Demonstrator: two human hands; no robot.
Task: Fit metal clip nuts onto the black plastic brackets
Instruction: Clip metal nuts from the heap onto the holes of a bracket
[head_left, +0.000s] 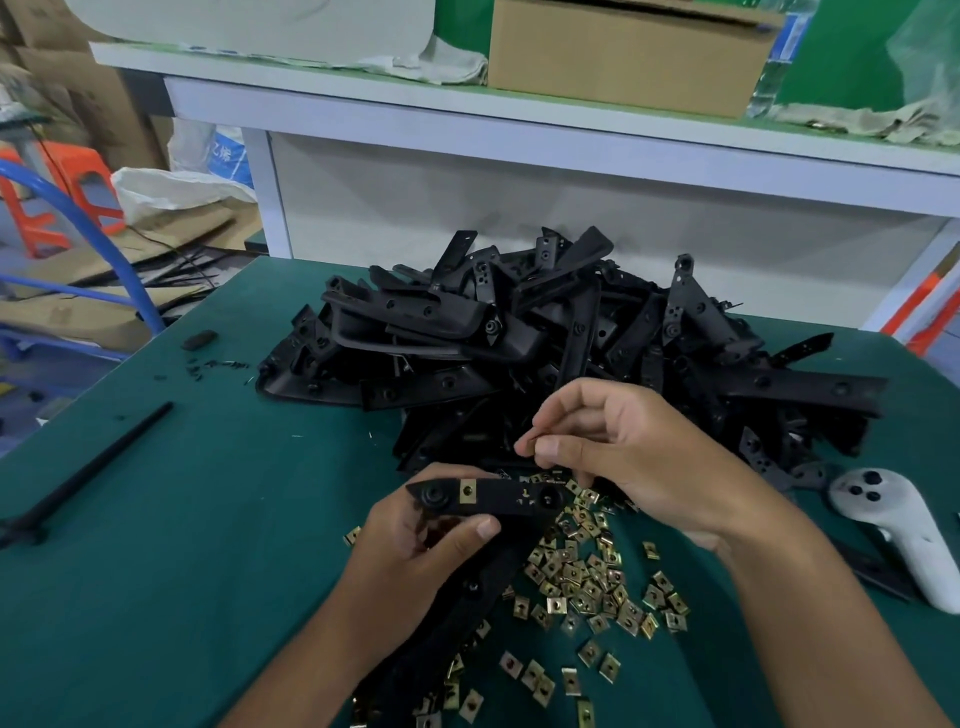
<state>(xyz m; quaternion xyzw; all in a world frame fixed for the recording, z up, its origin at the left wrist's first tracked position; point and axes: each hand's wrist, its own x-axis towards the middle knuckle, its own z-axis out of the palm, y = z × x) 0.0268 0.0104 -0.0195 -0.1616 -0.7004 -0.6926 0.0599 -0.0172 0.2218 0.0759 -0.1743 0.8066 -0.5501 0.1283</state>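
Left hand (415, 540): grip curled round a black bracket (498, 498), thumb along its near edge, holding it level above the green surface (182, 545).
Bracket: long and narrow, lying left to right in the hand; one brass clip nut (468, 491) already sits on it near the left end, beside a round boss; a second round hole shows toward the right end.
Right hand (623, 457): thumb and forefinger pinched together just above the bracket's right half; something small and dark shows between the fingertips, too small to identify; the other fingers are curled.
Loose nuts (587, 587): a scatter of brass-coloured clip nuts spread on the surface beneath and to the right of the hands, running toward the near edge of the frame.
Bracket pile (545, 332): a large heap of black plastic parts stacked on the surface behind the hands.
Second bracket: another black part (483, 587) lies on the surface under the left wrist, partly over the nuts.
Left side: a thin black rod (98, 467) lies diagonally on the surface, well apart from the hands; a small black block (199, 340) and a few dark bits lie near the far left corner.
Right side: a white handheld controller (893, 530) rests on the surface beside the pile.
Background: a white shelf (519, 124) carries a cardboard box (628, 52).
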